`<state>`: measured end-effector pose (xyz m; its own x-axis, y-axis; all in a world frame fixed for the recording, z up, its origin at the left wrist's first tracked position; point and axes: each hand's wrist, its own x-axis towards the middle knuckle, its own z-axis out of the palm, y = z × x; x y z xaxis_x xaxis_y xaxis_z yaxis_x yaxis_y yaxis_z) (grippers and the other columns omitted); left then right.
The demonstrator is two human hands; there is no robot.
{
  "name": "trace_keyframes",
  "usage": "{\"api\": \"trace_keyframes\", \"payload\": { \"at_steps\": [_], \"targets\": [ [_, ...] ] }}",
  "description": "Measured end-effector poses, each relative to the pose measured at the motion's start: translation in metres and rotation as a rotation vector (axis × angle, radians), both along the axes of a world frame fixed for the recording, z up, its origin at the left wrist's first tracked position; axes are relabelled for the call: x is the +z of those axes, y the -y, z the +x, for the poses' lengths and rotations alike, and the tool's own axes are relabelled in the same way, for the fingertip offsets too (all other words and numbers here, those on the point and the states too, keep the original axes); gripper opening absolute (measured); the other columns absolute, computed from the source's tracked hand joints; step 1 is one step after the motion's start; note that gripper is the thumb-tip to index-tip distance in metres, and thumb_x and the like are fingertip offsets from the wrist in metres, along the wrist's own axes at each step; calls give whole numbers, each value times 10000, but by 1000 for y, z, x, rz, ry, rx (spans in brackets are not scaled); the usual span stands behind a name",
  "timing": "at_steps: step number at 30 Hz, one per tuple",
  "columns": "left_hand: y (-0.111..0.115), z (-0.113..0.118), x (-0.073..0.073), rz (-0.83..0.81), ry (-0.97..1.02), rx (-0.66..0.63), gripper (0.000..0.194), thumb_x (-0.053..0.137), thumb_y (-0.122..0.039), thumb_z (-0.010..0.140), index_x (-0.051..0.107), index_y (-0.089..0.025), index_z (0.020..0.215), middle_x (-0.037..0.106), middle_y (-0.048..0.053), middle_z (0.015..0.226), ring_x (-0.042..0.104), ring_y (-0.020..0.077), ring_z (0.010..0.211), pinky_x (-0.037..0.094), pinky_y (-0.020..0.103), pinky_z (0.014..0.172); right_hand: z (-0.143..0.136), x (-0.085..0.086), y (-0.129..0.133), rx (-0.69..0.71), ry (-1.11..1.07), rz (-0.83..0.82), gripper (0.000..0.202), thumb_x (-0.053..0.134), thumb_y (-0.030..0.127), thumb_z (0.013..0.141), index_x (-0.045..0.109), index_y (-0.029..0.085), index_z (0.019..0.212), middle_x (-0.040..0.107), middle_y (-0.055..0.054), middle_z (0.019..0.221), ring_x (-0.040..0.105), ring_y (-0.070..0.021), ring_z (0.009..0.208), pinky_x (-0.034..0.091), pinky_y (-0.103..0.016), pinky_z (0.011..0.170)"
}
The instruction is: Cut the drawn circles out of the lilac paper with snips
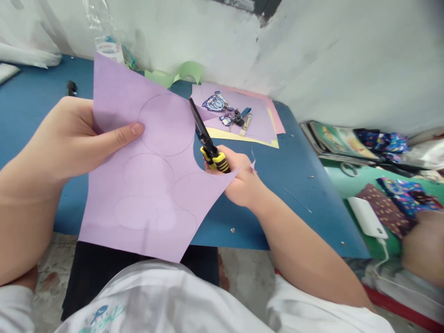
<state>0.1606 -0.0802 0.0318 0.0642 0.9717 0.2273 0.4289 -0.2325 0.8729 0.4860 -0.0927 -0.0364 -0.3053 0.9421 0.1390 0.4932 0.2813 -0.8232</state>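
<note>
A purple sheet of paper with several drawn circles and ovals is held up in front of me. My left hand grips its left edge, thumb on the front beside the largest circle, the other fingers hidden behind. In my right hand is a pair of scissors with black blades and yellow-black handles. The blades point up and left, at the right side of the largest circle. A curved cut runs along the paper's right edge there, leaving a pointed corner over my right hand.
The blue table holds stacked coloured sheets with keys and keychains on top. Behind the paper are a green paper strip and a clear plastic bottle. At right, a white power bank with a cable lies on a green surface, near a blurred limb.
</note>
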Motion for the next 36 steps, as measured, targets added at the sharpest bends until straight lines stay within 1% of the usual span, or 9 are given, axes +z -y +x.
{"api": "trace_keyframes", "payload": {
  "at_steps": [3,7,9,14,18,23,28,34,36],
  "targets": [
    [-1,-1,0,11,-11,-12,339,940,-391,776,751,-159,616,643,2,629,532,93,529,316,163,376,-1,0,-2,17,-20,-27,178,740,380,879,664,253,978,710,29,797,570,-182,722,439,-351,727],
    [-1,-2,1,-2,-42,-22,286,967,-427,770,863,-161,750,788,29,770,646,149,597,478,196,426,-3,-1,-3,39,-55,-38,143,758,329,833,668,261,920,727,22,831,604,-200,752,437,-357,738],
    [-2,-4,1,-12,-47,-33,285,973,-433,769,886,-163,786,813,33,803,670,165,608,507,210,428,-4,-1,-3,35,-70,-41,147,759,321,808,674,259,911,723,18,852,625,-212,787,453,-368,762],
    [-3,-7,0,-2,-64,-49,320,970,-434,791,836,-163,684,756,4,723,623,126,552,439,171,382,-6,-3,-2,24,-129,-78,183,751,312,788,684,262,950,731,19,874,659,-232,839,502,-405,827],
    [-6,-12,-4,33,-83,-45,326,996,-445,787,852,-162,714,761,-3,743,603,103,559,438,142,393,-6,-2,-1,21,-122,-76,167,749,298,798,694,263,952,733,15,884,663,-238,844,517,-413,822],
    [-7,-16,-6,73,-109,-46,501,1011,-434,775,686,-148,522,495,-22,561,427,46,510,299,108,363,-5,0,0,30,-111,-57,124,745,287,803,702,256,915,715,-1,900,654,-239,847,516,-412,808],
    [-7,-15,-5,22,-59,-54,382,1009,-416,778,788,-147,622,649,-3,666,524,82,547,366,141,385,-5,-1,-1,20,-105,-52,121,751,293,794,698,257,897,710,1,905,638,-234,837,505,-408,797],
    [-8,-17,-6,67,-116,-55,435,1006,-456,777,768,-139,596,539,-11,585,453,71,515,297,145,377,-3,0,0,11,-78,-37,137,763,329,825,703,265,930,649,12,848,616,-240,839,480,-408,782],
    [-9,-17,-7,43,-70,-21,447,1044,-421,720,746,-125,567,549,-5,584,462,73,520,296,145,375,-2,1,0,12,-72,-47,146,764,334,834,701,263,945,633,14,838,608,-236,836,473,-403,776]
  ]
}}
